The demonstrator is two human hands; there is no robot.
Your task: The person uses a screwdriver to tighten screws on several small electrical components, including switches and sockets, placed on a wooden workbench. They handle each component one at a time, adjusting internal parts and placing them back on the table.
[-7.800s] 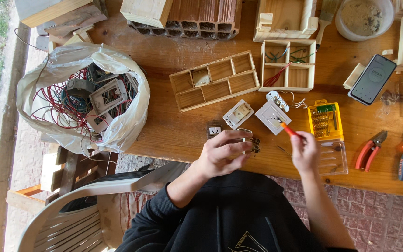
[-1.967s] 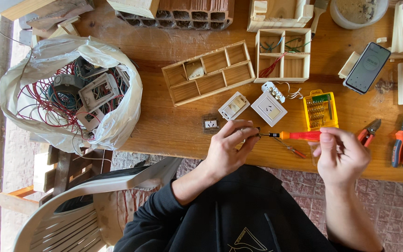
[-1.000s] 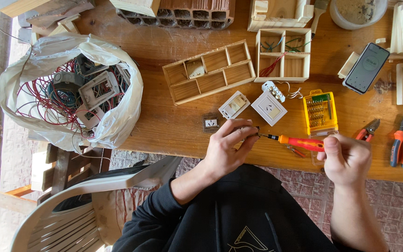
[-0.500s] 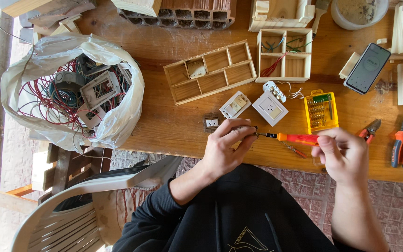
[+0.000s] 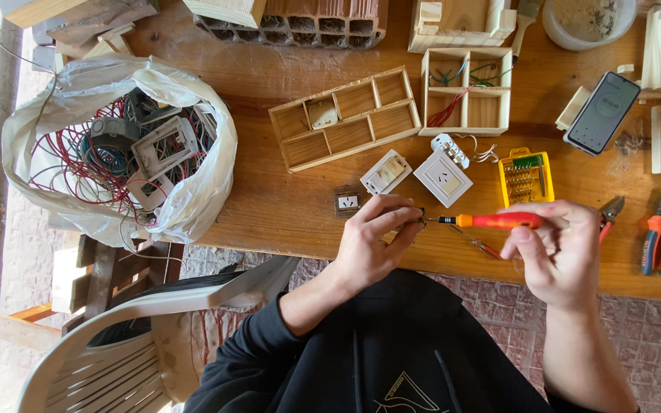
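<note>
My left hand pinches a small dark electrical part over the front edge of the wooden table. My right hand grips an orange-handled screwdriver held level, its tip pointing left into that part. Just beyond my hands lie a white switch, a white socket plate, a small dark module and a yellow case of screwdriver bits.
A white plastic bag of red wires and grey frames sits at the left. Two wooden compartment trays, a hollow brick, a phone, orange pliers and cutters lie around. A white plastic chair stands below left.
Earlier my right hand held the screwdriver near the socket plate; since then it has swung level into the part. Over the last second the hand shifts slightly on the handle.
</note>
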